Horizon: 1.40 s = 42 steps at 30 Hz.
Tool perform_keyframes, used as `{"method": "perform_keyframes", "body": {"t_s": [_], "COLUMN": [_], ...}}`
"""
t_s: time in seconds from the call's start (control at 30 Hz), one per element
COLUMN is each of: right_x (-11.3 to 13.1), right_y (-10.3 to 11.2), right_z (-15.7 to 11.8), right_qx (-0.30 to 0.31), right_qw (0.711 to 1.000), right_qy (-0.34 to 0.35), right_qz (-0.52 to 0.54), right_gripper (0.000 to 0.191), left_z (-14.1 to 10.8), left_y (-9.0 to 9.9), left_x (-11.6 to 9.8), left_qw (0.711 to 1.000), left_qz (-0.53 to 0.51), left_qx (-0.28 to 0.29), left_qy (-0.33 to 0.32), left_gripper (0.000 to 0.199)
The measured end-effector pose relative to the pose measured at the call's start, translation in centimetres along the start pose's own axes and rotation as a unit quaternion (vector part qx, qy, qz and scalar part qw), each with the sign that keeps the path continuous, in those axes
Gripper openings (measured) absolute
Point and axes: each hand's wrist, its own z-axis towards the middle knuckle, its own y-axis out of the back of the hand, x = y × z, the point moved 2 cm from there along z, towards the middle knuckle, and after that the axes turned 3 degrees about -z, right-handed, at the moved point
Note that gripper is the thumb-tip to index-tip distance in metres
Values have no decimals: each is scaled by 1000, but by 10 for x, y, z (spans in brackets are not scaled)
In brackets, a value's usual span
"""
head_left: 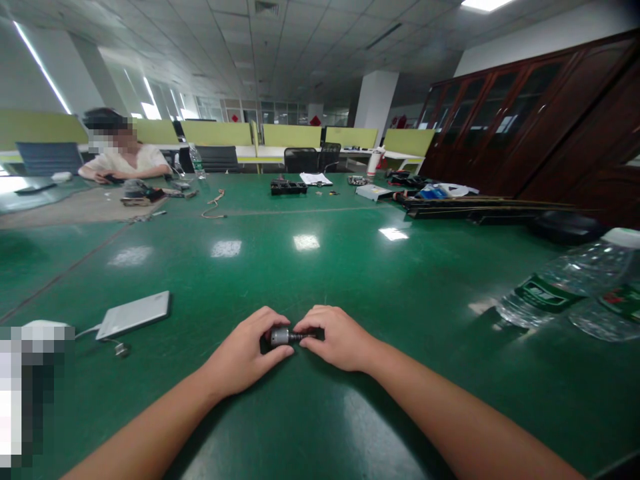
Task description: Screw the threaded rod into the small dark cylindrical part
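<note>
Just above the green tabletop in front of me, or resting on it, is a small silver-grey metal cylinder, lying level. It looks like a small motor. My left hand is closed round its left end, thumb in front and fingers behind. A thin, dark, ridged shaft sticks out of its right side. My right hand pinches this shaft between thumb and fingertips. The shaft's far end is partly hidden by my right fingers, and the cylinder's left end by my left hand.
The green table spreads ahead. At left lies a white power bank with a cable; at right, clear plastic bottles. Farther back are a black tray, papers and long dark strips. A person sits at the far left.
</note>
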Motion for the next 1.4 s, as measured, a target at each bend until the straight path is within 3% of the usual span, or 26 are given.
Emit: {"method": "perform_keyframes", "body": {"t_s": [0.7, 1.4], "right_x": [5, 1], "right_y": [-6, 2], "right_z": [3, -1], "right_qx": [-2, -1], "right_qw": [999, 999], "right_qy": [-9, 20], "right_qz": [-41, -45], "right_gripper": [17, 16], "left_z": [4, 2], "left_y": [-2, -1], "left_x": [3, 0], "left_qw": [1000, 1000], "left_qz": [11, 16], "left_qx": [-10, -4], "left_qy": [13, 19], "left_gripper": [17, 18]}}
